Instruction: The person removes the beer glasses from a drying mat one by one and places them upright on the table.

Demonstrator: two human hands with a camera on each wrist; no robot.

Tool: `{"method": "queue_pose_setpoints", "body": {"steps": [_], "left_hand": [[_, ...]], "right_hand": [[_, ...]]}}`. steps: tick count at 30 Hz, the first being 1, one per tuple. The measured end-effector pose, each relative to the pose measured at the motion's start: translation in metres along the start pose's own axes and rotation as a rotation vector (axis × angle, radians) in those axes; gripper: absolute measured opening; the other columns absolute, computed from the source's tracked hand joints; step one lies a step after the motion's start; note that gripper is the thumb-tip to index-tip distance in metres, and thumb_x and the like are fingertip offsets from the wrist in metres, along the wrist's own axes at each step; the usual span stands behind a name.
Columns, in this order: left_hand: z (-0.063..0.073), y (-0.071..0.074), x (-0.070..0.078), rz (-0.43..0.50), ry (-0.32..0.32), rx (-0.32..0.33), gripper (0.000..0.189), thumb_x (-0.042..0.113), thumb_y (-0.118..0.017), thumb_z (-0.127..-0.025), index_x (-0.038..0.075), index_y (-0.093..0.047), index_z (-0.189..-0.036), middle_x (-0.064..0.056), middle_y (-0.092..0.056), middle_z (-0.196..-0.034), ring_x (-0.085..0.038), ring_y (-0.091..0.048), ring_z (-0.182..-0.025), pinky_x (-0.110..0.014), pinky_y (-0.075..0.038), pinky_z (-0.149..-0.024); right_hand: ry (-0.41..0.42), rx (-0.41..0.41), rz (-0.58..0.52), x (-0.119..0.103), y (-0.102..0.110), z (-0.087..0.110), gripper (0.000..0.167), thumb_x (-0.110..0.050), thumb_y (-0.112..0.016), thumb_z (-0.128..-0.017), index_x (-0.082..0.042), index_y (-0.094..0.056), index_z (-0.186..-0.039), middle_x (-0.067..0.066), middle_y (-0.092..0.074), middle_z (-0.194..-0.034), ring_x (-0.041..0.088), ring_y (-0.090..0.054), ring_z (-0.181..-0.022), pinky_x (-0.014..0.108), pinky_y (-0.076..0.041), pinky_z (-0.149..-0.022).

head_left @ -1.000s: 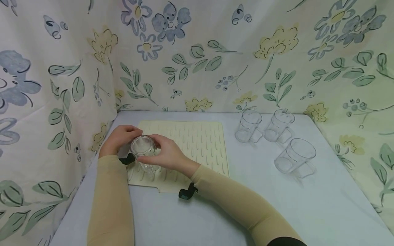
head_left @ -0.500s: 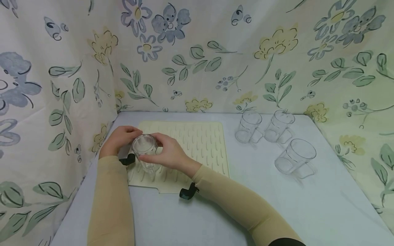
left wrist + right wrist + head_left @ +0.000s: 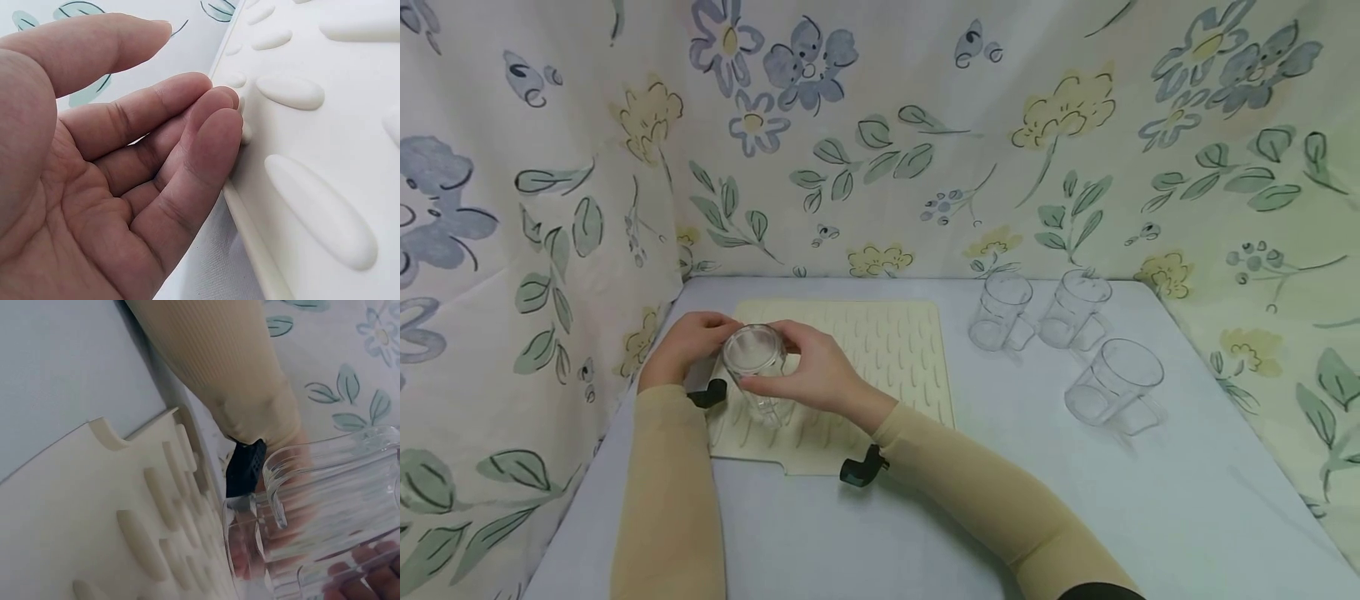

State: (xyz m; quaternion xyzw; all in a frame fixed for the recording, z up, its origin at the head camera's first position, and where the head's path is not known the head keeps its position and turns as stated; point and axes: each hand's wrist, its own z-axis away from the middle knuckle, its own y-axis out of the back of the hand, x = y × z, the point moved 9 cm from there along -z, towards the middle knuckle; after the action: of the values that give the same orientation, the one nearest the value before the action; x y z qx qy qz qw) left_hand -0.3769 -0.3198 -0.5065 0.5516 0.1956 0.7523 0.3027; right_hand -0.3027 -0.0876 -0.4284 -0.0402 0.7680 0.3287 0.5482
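We see the right hand point(image 3: 820, 379) wrapped around a clear ribbed glass mug point(image 3: 754, 367), held bottom-up at the near left corner of the cream drying mat point(image 3: 887, 350). The left hand point(image 3: 688, 346) rests at the mat's left edge, fingers relaxed and touching it. Three more mugs point(image 3: 1078, 308) stand far right on the table point(image 3: 1000, 500).

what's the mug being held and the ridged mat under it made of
The mug looks like clear glass or hard clear plastic: see-through, glossy, with vertical ribs down its wall; the look alone cannot settle which. The mat seems to be soft silicone or rubber: cream, matte, with moulded rounded ridges and a thin edge.
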Motion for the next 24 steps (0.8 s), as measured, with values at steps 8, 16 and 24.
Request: {"method": "queue_pose_setpoints", "body": {"steps": [8, 16, 24], "left_hand": [[-0.001, -0.002, -0.002, 0.02, 0.02, -0.006, 0.062, 0.053, -0.054, -0.115, 0.005, -0.064, -0.152, -0.023, -0.057, -0.161, -0.041, -0.052, -0.143, -0.066, -0.044, -0.124], [-0.003, -0.002, -0.002, 0.048, 0.02, 0.014, 0.057, 0.045, -0.053, -0.117, 0.001, -0.063, -0.151, -0.023, -0.06, -0.155, -0.038, -0.058, -0.133, -0.059, -0.047, -0.121], [-0.005, -0.002, -0.004, 0.034, 0.013, 0.02, 0.055, 0.044, -0.054, -0.116, 0.002, -0.065, -0.15, -0.021, -0.067, -0.142, -0.035, -0.064, -0.126, -0.055, -0.05, -0.118]], "right_hand": [[0.035, 0.019, -0.004, -0.013, 0.012, 0.006, 0.069, -0.05, -0.094, -0.087, -0.026, -0.068, -0.147, -0.017, -0.072, -0.134, 0.003, -0.067, -0.123, 0.027, -0.059, -0.102], [0.043, 0.047, -0.009, -0.024, 0.026, 0.013, 0.07, -0.047, -0.095, -0.086, -0.029, -0.068, -0.148, -0.019, -0.071, -0.135, 0.005, -0.066, -0.124, 0.039, -0.061, -0.106], [0.067, 0.068, 0.0, -0.033, 0.041, 0.02, 0.069, -0.048, -0.094, -0.086, -0.028, -0.067, -0.147, -0.016, -0.072, -0.138, 0.006, -0.068, -0.126, 0.038, -0.061, -0.106]]}}
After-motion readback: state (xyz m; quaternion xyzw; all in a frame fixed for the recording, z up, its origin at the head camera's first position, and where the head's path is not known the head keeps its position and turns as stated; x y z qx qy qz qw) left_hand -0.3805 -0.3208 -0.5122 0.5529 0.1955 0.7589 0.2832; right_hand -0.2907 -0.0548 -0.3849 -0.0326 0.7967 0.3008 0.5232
